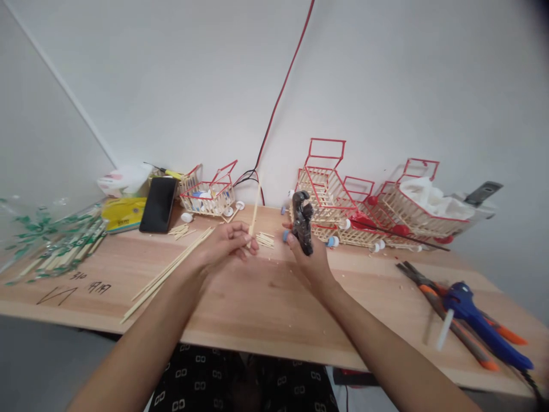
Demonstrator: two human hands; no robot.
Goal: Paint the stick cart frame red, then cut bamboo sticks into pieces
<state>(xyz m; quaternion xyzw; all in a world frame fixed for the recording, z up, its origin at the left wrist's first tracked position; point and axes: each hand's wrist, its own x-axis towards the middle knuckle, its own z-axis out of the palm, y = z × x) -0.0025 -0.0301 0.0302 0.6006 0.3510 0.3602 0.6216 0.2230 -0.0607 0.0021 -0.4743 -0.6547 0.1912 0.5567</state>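
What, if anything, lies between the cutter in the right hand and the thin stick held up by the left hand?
Nothing visible. The stick in the left hand and the cutter in the right hand are apart, with only bare table showing between them.

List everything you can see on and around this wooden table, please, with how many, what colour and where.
bamboo stick: one, pale, upright in the left hand
cutter: one, dark, in the right hand
long sticks: a loose bundle, pale, left of the hands
cut stick pieces: small pile, pale, between the hands
phone: one, black, leaning at back left
model carts: several, red and pale, back of table
glue gun: one, blue, right edge
pliers: orange-handled, beside the glue gun
cable: red, up the wall
table: one, light wood
left hand: pinching the stick
right hand: gripping the cutter
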